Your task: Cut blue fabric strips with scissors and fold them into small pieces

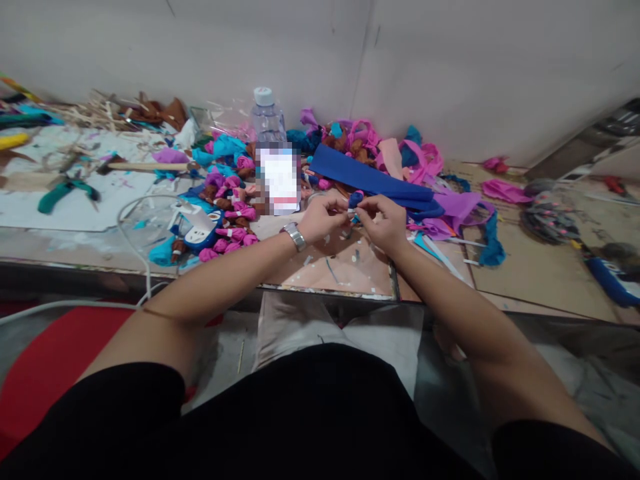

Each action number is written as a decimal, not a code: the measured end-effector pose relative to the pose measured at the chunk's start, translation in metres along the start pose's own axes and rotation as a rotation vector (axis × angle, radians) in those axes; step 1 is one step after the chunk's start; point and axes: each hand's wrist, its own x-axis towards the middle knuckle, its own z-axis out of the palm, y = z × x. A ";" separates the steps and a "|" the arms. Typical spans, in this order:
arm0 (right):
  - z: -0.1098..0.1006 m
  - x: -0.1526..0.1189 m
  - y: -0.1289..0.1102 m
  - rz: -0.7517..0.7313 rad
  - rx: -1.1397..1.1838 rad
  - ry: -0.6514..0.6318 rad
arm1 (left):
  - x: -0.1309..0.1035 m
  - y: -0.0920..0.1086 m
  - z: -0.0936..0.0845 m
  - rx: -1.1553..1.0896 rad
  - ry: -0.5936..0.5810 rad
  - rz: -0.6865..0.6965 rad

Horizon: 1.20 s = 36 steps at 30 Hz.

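Above the worktable's front part, my left hand (pixel 324 219) and my right hand (pixel 386 224) meet with pinched fingertips. Between them is a small dark blue fabric bundle (pixel 355 199), with a bit of white at its base; fingers hide part of it. Just behind my hands lies a folded strip of blue fabric (pixel 370 175). Several tied pink fabric bundles (pixel 239 237) and brown ones are heaped to the left. Purple fabric (pixel 457 210) sits to the right, beside thin white strips (pixel 445 257).
A phone (pixel 280 180) leans before a clear bottle (pixel 267 120). A blue-white power strip (pixel 204 230) with a white cable (pixel 120 217) stands left, near green-handled pliers (pixel 67 192) and a hammer (pixel 150 165). Cardboard (pixel 530 267) and a blue-handled tool (pixel 613 283) lie right.
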 end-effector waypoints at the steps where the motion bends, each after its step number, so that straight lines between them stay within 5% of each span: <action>1: 0.000 0.000 0.000 0.002 0.002 0.003 | 0.000 0.001 0.000 -0.008 0.000 -0.009; 36: -0.002 0.005 0.008 -0.139 0.052 -0.117 | 0.002 0.005 0.002 -0.264 0.066 -0.166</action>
